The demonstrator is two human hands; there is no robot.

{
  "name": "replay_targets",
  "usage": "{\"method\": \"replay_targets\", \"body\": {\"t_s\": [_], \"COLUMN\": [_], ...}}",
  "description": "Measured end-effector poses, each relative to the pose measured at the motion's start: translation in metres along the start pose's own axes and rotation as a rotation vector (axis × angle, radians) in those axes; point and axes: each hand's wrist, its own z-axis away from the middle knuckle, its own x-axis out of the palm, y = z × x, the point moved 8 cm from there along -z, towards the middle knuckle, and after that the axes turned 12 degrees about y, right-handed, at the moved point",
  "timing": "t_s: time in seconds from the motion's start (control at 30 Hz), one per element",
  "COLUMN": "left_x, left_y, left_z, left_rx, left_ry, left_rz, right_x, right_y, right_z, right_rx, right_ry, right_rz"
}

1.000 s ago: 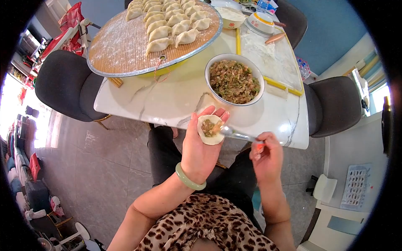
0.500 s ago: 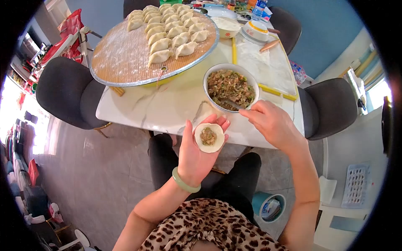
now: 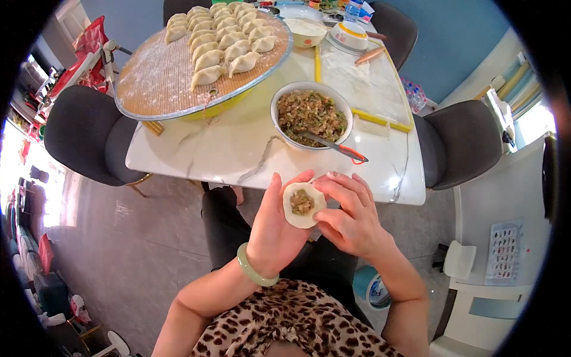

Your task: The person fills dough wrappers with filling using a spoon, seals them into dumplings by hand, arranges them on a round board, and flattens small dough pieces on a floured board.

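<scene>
A round dumpling wrapper [image 3: 291, 215] lies on the upturned palm and fingers of my left hand [image 3: 272, 223], with a small mound of meat filling [image 3: 302, 202] in its middle. My right hand [image 3: 354, 217] is at the wrapper's right edge, thumb and fingertips taking hold of the rim. Just beyond both hands stands a white bowl [image 3: 277, 126] of minced filling with green bits [image 3: 312, 113]. A spoon [image 3: 333, 146] with a red-orange loop on its handle rests in that bowl, its handle over the near right rim.
Rows of shaped dumplings [image 3: 209, 58] sit on a floured round board [image 3: 148, 77] at the table's far left. A yellow-edged mat [image 3: 380, 89], a bowl of flour [image 3: 306, 33] and a rolling pin [image 3: 370, 56] are at the right. Dark chairs [image 3: 89, 134] flank the table.
My right hand has let go of the spoon, leaving it in the filling bowl, and has come down to the wrapper's edge. The left hand still carries the wrapper. The view has shifted slightly.
</scene>
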Motion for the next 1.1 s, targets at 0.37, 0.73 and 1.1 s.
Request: {"method": "replay_targets", "body": {"t_s": [0.37, 0.73, 1.1], "left_x": [0.02, 0.025, 0.028], "left_y": [-0.008, 0.002, 0.012], "left_z": [0.024, 0.035, 0.031], "left_rx": [-0.095, 0.142, 0.277], "left_ry": [-0.311, -0.405, -0.389], "left_rz": [-0.58, -1.035, -1.099], "right_x": [-0.022, -0.022, -0.008], "right_y": [-0.001, -0.008, 0.0], "right_z": [-0.004, -0.017, -0.024], "right_rx": [0.169, 0.177, 0.35], "right_ry": [0.177, 0.142, 0.028], "right_rz": [-0.325, -0.321, -0.598]}}
